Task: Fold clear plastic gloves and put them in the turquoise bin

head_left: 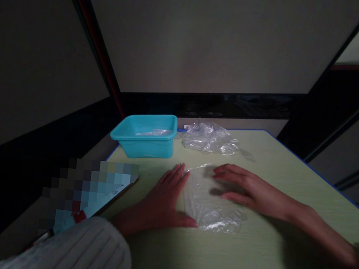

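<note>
A clear plastic bag (203, 197) lies flattened on the table, creased and shiny along its near edge. My left hand (168, 199) rests at the bag's left side, thumb and fingers spread, with the thumb tip on the near left corner. Over the bag's right part is my right hand (244, 186), its fingers apart and nothing gripped between them; a shadow falls on the plastic beneath. Whether the right fingertips touch the bag, I cannot tell.
Behind the left hand stands a turquoise plastic basin (148, 146) with some clear plastic inside. Crumpled clear plastic bags (209, 137) lie at the table's back. A blurred-out flat item (102, 195) is at the left edge. Wall panels (208, 39) close off the far side.
</note>
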### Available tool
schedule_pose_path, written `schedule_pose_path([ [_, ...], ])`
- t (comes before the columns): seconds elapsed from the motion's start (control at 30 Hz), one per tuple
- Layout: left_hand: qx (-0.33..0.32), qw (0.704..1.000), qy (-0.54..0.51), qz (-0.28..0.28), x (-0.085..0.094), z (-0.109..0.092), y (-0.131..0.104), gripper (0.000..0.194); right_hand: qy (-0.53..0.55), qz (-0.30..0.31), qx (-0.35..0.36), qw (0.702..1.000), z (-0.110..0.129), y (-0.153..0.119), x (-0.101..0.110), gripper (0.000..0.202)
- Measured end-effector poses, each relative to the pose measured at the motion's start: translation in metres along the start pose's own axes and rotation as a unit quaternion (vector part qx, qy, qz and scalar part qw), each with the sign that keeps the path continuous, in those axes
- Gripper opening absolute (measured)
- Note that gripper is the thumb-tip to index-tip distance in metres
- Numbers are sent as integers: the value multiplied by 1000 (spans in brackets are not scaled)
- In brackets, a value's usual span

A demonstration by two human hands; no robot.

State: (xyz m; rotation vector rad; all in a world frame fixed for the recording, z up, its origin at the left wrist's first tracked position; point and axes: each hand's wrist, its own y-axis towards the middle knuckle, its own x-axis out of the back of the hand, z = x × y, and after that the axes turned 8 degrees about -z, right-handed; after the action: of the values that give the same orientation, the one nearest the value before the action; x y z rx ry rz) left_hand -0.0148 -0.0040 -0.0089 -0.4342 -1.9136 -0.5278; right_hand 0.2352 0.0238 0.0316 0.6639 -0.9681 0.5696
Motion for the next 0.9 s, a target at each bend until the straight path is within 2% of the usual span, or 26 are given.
schedule_pose_path([
  [0.07, -42, 997, -39, -59, -1, 1, -4, 89, 61, 44, 39, 996, 10, -2, 9, 26],
  [0.13, -91, 987, -74, -113, -2, -2, -8, 60, 88, 80, 59, 991, 19, -4, 13, 18],
  [0.2, -138, 976, -96, -136, -3, -6, -10, 33, 81, 102, 70, 989, 24, -7, 12, 10],
  [0.27, -181, 969, -105, -131, -3, -12, -12, 19, 57, 113, 74, 989, 27, -9, 9, 5],
  [0.4, -223, 963, -101, -109, -3, -18, -13, 12, 12, 113, 73, 991, 28, -11, 2, 11],
  [0.9, -225, 969, -77, -69, -1, -18, -13, 15, -106, 107, 78, 985, 28, -16, -2, 21],
])
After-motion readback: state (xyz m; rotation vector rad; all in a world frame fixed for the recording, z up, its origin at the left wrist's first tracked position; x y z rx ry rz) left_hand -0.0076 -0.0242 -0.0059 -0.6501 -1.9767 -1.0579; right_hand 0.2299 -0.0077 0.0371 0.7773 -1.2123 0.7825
